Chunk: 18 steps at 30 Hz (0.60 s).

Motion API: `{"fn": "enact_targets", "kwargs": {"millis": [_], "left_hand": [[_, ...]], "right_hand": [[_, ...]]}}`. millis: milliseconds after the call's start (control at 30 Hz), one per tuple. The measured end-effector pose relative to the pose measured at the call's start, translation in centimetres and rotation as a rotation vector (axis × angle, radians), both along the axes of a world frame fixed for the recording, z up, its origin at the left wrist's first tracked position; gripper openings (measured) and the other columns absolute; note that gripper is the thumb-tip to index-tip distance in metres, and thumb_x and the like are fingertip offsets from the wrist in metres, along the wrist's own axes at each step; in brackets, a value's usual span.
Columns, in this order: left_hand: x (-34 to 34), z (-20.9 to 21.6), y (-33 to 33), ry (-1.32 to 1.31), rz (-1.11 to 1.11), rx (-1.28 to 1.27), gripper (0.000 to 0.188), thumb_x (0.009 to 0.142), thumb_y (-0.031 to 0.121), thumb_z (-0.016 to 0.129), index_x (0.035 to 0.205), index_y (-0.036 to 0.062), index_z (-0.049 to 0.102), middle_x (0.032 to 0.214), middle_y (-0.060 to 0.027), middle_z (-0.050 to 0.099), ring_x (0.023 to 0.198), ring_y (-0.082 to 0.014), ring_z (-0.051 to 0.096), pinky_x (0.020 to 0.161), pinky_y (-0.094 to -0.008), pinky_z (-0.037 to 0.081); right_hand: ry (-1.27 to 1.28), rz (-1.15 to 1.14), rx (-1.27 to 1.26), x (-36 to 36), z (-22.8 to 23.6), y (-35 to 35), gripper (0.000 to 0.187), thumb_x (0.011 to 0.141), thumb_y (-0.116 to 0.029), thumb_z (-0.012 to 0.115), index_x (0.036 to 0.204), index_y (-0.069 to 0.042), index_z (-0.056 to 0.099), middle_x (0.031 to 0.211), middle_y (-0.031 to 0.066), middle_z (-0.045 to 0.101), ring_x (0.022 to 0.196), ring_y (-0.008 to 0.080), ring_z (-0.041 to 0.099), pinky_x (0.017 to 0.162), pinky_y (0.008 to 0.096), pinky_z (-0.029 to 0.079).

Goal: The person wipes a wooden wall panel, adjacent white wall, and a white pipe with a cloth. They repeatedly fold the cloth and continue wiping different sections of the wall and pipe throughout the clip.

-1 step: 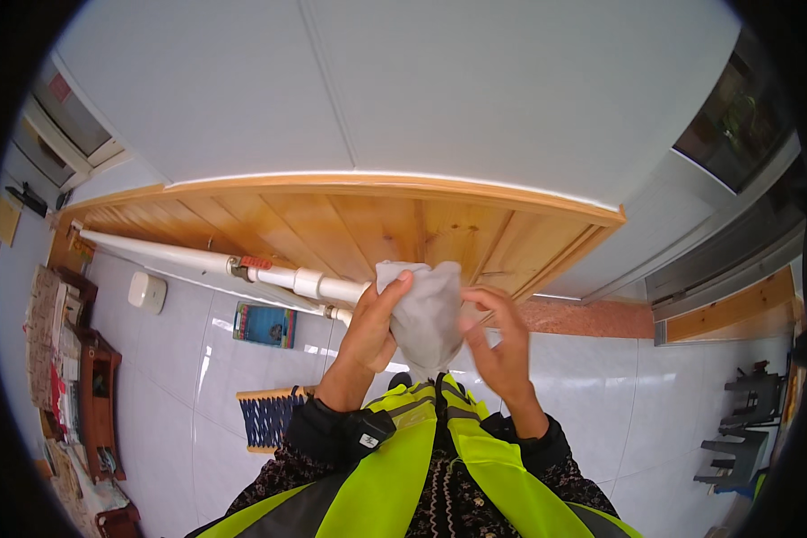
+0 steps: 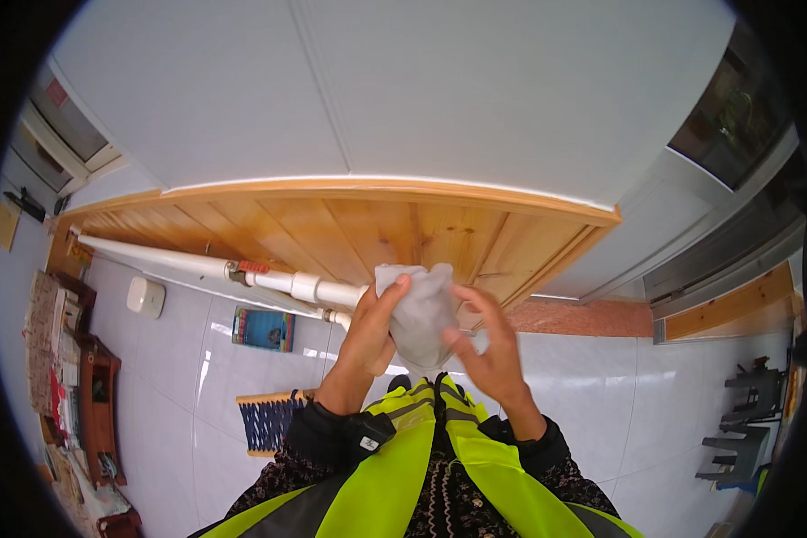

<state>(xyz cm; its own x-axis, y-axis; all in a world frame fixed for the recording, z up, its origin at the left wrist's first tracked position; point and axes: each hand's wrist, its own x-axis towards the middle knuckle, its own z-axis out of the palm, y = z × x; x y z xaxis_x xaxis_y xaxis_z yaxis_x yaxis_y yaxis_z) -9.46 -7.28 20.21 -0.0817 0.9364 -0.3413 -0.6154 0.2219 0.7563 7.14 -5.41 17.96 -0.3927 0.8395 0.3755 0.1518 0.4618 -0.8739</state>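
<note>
A thin, crumpled grey-white piece hangs in front of my chest; whether it is cloth or a soft bag I cannot tell. My left hand grips its upper left edge, thumb lying over the front and the other fingers behind. At its right side is my right hand, thumb and forefinger apart and overlapping the edge of the piece. That hand's fingers are bent, slightly blurred, and do not look closed on it.
A white pipe runs along the wooden wall panelling before me. On the tiled floor are a folding stool, a blue tray-like box and a white bin. Dark plastic stools stand at the right.
My right hand has moved a little to the left, its fingers now over the grey-white piece. The right edge of that piece has folded inward. My left hand keeps its hold.
</note>
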Motion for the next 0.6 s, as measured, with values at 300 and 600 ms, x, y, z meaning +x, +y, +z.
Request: {"fn": "enact_targets", "kwargs": {"millis": [300,600], "left_hand": [[0.3,1.7,-0.7,0.235,-0.472,0.176,0.042,0.090,0.017,0.049,0.126,-0.0007,0.036,0.111,-0.0112,0.054,0.099,-0.0179,0.053,0.086,-0.0315,0.043],[-1.4,0.8,-2.2,0.389,-0.323,0.179,0.039,0.090,0.015,0.050,0.126,0.0015,0.041,0.104,-0.0098,0.058,0.095,-0.0162,0.055,0.082,-0.0284,0.044]], "right_hand": [[0.303,0.086,-0.587,0.0,-1.0,-0.1,0.061,0.077,-0.006,0.063,0.130,0.001,0.035,0.123,0.0119,0.047,0.114,0.0176,0.044,0.095,0.0299,0.034],[0.444,-0.688,0.129,3.4,0.8,1.3,0.050,0.076,0.005,0.055,0.124,0.002,0.040,0.121,0.0126,0.047,0.111,0.0208,0.046,0.096,0.0325,0.033]]}}
